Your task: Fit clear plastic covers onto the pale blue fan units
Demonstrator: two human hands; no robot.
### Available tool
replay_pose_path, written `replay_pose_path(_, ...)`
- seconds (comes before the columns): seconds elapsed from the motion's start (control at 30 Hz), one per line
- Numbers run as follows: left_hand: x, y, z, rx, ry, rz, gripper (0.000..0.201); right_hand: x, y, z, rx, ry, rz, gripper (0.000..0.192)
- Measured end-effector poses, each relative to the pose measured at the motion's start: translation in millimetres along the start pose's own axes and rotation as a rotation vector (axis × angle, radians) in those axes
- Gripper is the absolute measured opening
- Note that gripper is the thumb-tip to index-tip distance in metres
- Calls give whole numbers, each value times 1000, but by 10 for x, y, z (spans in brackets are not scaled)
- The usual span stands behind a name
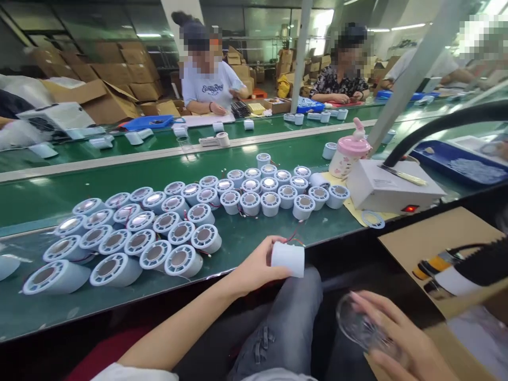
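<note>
My left hand (257, 267) is closed around a light blue cylindrical motor housing (289, 260), held on its side above my lap, just off the bench edge. Thin red and dark wires (293, 238) stick out behind its top. Lower right, my right hand (405, 333) grips a clear round plastic part (351, 320), blurred, with what look like ribs inside; its exact kind is unclear. On the green bench stand many similar light blue housings (180, 262) in rows, with silvery or grey round centres and slotted rims. Short wires show between some of them.
A white box (391, 185) with a lit red switch and a black hose stands right, near a pink-lidded cup (349, 153) and a loose blue ring (373, 219). A black-and-yellow tool (436, 263) lies on cardboard. Co-workers (210, 84) sit across the conveyor (159, 151).
</note>
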State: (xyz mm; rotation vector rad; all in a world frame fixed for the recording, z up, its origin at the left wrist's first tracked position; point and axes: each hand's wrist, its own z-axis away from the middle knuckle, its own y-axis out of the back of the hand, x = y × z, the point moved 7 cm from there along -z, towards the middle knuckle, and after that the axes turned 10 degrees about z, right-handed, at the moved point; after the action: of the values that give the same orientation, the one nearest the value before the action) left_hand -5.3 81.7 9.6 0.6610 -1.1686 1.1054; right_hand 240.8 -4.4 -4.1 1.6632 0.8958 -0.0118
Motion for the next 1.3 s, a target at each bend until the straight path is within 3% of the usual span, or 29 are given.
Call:
replay_pose_path(0.07, -253, -229, 5, -156, 202, 354, 52, -298, -121, -149, -2, 39, 95, 53)
replay_pose_path(0.13, -451, -425, 23, -270, 377, 410, 41, -484, -184, -306, 13, 30, 218, 52)
replay_pose_path(0.2, -543, -538, 33, -332, 444, 328, 37, -547, -199, -417, 16, -22, 318, 50)
replay_pose_path(0.3, -420, -611, 28, -415, 259, 6, 25, -486, -196, -459, -29, -133, 333, 43)
replay_pose_path(0.43, -77, -616, 75, -362, -183, -488, 15, -367, -285, -392, -196, -239, -11, 15)
replay_pose_path(0.53, -15, -573, 97, -276, -283, -500, 22, -356, -300, -356, -235, -330, -278, 3)
replay_pose_path(0.67, -78, -539, 75, -270, -385, -417, 59, -394, -204, -356, -135, -415, -362, 25)
replay_pose_path(0.8, -179, -540, 33, -337, -432, -419, 67, -311, -195, -335, -61, -539, -495, 26)
replay_pose_path(0.9, -231, -585, 42, -428, -380, -357, 69, -179, -208, -317, 5, -632, -664, 29)
replay_pose_path(1.03, -326, -604, 70, -452, -148, -167, 67, -137, -219, -305, 4, -602, -859, 18)
replay_pose_path(1.07, -344, -593, 76, -434, -98, -103, 67, -158, -209, -299, -9, -560, -841, 13)
replay_pose_path(1.2, -410, -562, 100, -390, 42, 95, 70, -268, -126, -239, -23, -376, -479, 39)
replay_pose_path(1.3, -399, -580, 120, -436, 38, 63, 72, -309, -123, -184, -42, -327, -404, 34)
